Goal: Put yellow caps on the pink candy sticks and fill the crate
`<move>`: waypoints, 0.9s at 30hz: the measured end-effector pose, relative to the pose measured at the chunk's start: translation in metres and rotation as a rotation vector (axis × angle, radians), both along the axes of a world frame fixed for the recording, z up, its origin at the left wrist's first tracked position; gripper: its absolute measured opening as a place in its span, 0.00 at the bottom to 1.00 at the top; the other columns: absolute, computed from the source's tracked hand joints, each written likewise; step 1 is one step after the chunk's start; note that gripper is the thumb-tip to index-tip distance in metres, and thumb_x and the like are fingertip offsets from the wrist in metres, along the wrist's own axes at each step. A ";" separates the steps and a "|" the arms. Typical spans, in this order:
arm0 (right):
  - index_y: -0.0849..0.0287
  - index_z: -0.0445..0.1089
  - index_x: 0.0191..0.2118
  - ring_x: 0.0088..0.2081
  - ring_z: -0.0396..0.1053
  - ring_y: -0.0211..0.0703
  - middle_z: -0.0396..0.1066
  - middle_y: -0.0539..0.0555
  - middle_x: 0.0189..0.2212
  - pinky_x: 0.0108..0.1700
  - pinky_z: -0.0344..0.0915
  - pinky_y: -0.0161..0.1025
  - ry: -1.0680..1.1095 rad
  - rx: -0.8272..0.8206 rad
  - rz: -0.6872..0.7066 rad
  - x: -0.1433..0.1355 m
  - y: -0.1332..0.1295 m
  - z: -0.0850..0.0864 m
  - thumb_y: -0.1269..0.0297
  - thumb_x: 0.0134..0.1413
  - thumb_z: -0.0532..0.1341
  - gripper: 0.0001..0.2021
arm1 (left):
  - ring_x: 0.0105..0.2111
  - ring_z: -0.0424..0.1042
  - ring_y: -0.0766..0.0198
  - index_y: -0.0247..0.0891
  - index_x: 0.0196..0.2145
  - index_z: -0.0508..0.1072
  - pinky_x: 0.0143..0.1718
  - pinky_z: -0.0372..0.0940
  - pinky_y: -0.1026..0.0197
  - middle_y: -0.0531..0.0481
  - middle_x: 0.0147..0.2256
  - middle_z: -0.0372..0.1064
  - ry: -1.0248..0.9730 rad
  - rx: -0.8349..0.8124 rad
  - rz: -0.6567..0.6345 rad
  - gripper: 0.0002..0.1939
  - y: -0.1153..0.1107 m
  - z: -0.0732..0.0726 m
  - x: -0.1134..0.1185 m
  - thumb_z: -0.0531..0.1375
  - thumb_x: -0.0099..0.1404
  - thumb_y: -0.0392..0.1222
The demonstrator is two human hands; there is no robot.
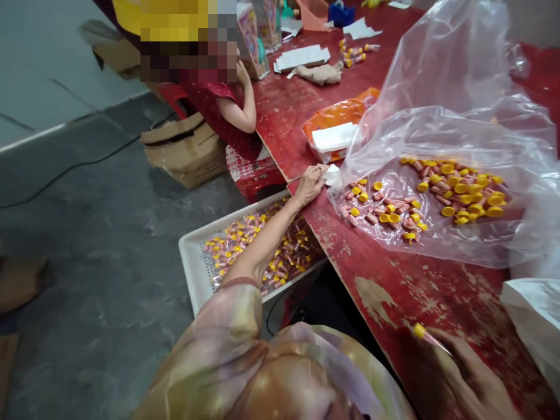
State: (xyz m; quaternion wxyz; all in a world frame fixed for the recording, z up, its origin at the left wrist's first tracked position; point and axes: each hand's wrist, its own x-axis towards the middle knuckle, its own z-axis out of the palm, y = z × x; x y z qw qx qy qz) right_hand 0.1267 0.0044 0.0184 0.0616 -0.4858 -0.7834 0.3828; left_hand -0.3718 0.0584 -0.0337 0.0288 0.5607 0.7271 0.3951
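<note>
One yellow-capped tube point(431, 339) held in my right hand point(475, 376); left hand point(311, 185) touches white scrap point(332, 175) on desk point(289, 128), grip unclear. Light hold, cap point(419, 331) free of fingers, should serve best.

plastic bag point(455, 125) is lying on table point(420, 286) | caps point(461, 188) are lying inside | packet point(324, 116) is sitting left of bag | tray point(189, 274) is resting left, below table edge

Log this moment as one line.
left hand: touching white wad; right hand: holding yellow-capped tube; clear bag: yellow caps, pink pieces; white crate: capped tubes
</note>
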 end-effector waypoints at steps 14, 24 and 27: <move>0.59 0.68 0.43 0.36 0.67 0.41 0.69 0.53 0.37 0.38 0.65 0.34 0.436 -0.188 -0.102 -0.154 -0.030 -0.010 0.50 0.49 0.64 0.19 | 0.23 0.66 0.70 0.36 0.46 0.69 0.24 0.62 0.66 0.48 0.34 0.68 -1.159 -0.061 0.148 0.21 -0.175 0.016 0.218 0.54 0.63 0.54; 0.57 0.67 0.37 0.28 0.63 0.38 0.66 0.51 0.29 0.31 0.64 0.36 0.808 -0.810 -0.447 -0.113 -0.023 -0.016 0.52 0.49 0.64 0.15 | 0.35 0.70 0.62 0.38 0.43 0.75 0.37 0.66 0.62 0.44 0.38 0.68 -0.987 -0.058 -0.166 0.15 -0.150 0.042 0.254 0.58 0.61 0.46; 0.58 0.66 0.31 0.24 0.57 0.35 0.59 0.48 0.22 0.28 0.60 0.34 0.903 -0.955 -0.446 -0.121 -0.030 -0.015 0.50 0.51 0.62 0.15 | 0.28 0.71 0.66 0.38 0.39 0.74 0.29 0.68 0.64 0.45 0.41 0.65 -1.176 -0.070 -0.145 0.15 -0.140 0.043 0.261 0.60 0.60 0.50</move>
